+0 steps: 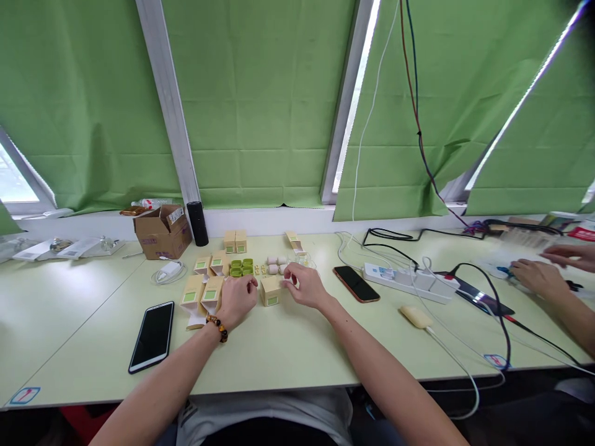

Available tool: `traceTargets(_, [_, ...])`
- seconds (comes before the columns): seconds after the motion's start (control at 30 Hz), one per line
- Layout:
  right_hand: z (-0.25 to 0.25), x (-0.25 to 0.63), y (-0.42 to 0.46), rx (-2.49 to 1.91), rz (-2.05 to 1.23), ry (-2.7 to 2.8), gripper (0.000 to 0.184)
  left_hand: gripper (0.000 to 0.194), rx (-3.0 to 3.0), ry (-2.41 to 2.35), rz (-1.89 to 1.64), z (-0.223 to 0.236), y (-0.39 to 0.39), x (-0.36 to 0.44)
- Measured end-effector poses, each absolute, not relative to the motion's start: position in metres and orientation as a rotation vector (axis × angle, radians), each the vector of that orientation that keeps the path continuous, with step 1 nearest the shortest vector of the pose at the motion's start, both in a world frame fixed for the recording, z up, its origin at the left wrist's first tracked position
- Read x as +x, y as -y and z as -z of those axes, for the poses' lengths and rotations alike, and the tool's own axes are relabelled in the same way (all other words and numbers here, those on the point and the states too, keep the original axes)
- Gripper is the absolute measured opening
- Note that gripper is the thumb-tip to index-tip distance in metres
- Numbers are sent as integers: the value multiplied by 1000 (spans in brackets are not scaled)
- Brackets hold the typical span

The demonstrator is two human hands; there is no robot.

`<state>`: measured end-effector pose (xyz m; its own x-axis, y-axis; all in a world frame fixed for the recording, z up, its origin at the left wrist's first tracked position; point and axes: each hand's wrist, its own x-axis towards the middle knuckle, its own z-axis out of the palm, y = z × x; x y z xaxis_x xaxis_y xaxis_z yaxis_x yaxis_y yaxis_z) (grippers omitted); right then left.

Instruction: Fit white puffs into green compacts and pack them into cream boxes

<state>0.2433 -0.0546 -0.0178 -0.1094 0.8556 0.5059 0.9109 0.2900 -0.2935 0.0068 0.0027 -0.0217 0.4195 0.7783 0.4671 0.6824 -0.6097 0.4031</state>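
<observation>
A small tan cardboard box (270, 292) with a green label stands on the table between my hands. My left hand (238, 300), with a beaded bracelet at the wrist, is closed at its left side; what its curled fingers hold, if anything, is hidden. The thumb and forefinger of my right hand (304, 286) pinch at the box's upper right edge. Just beyond are green cups (242, 267), small yellow pieces (260, 270) and pale pink cylinders (277, 265). Several opened tan boxes (191, 294) lie left of my left hand.
Two closed boxes (235, 241) and a loose carton (294, 242) stand farther back. Phones (152, 336) (356, 284) flank my arms. A power strip (409, 282), cables and a cream power bank (415, 316) lie right. Another person's hands (539, 277) work at far right.
</observation>
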Motion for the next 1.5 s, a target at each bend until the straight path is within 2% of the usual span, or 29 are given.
traceTargets(0.13, [16, 239, 60, -1325, -84, 2052, 32, 26, 2529, -1334, -937, 23, -3, 8])
traceTargets(0.2, [17, 235, 61, -1336, -149, 2099, 46, 26, 2534, -1338, -938, 24, -4, 9])
traceTargets(0.27, [18, 231, 59, -1400, -195, 2126, 52, 27, 2535, -1336, -941, 25, -4, 10])
traceTargets(0.53, [17, 228, 48, -1453, -231, 2157, 36, 26, 2542, -1272, -1017, 26, -3, 10])
traceTargets(0.67, [-1, 234, 31, -1459, -317, 2181, 32, 26, 2533, -1256, -1065, 23, -2, 10])
traceTargets(0.93, [-47, 250, -70, -1673, -151, 1936, 30, 26, 2524, -1155, -1107, 29, 0, 12])
traceTargets(1.2, [-7, 231, -144, -1860, -122, 1891, 31, 25, 2581, -1111, -1058, 32, 2, 13])
traceTargets(1.4, [11, 211, -138, -1925, 55, 1899, 43, 25, 2578, -1117, -1066, 31, 2, 14])
traceTargets(1.5, [14, 207, -127, -1951, 148, 1941, 40, 26, 2586, -1104, -1076, 31, 2, 14])
